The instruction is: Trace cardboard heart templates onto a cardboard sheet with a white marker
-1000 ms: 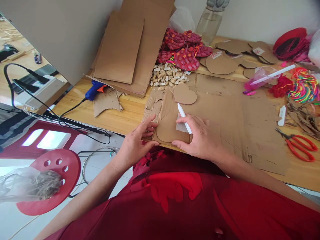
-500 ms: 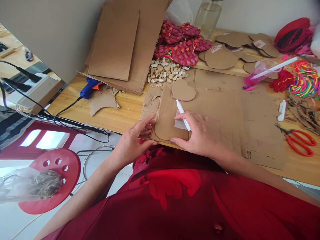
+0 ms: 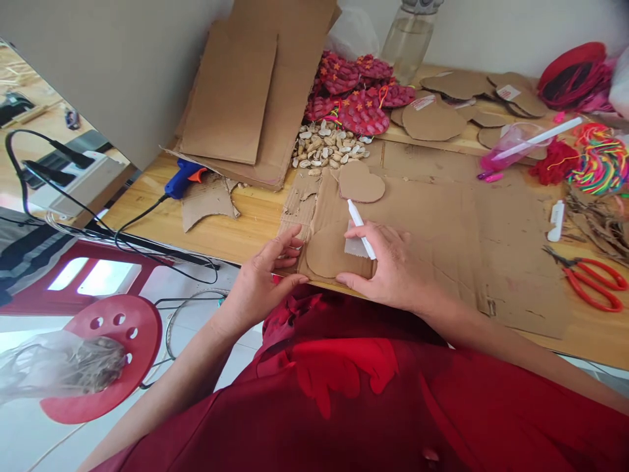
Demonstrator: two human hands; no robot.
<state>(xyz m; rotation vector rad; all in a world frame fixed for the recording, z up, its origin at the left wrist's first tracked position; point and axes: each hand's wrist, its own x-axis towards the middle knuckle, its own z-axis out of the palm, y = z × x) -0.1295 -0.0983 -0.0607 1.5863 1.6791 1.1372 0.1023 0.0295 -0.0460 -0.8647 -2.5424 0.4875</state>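
My left hand (image 3: 268,272) rests at the front edge of the cardboard sheet, thumb and slightly curled fingers apart, beside a rounded cardboard piece (image 3: 322,252). Part of that piece is hidden by my right hand (image 3: 390,265), whose thumb presses near its front edge. A white pen (image 3: 360,226) runs under the right index finger and is held against the hand, its tip pointing away from me. Beneath the pen lies a small translucent strip with a serrated edge (image 3: 351,248). A cardboard heart (image 3: 361,182) lies just beyond the pen tip.
Peanut shells (image 3: 329,145) and red decorated pieces (image 3: 363,111) lie behind. A blue glue gun (image 3: 183,178) and stacked cardboard (image 3: 230,98) are at left. At right are red-handled pliers (image 3: 597,282), colourful cords (image 3: 597,160) and cardboard cutouts (image 3: 435,118). A bottle (image 3: 410,39) stands behind.
The whole view has shifted slightly, so things sit a little lower in the picture. Both hands, the pen and the cardboard pieces keep nearly the same places relative to each other.
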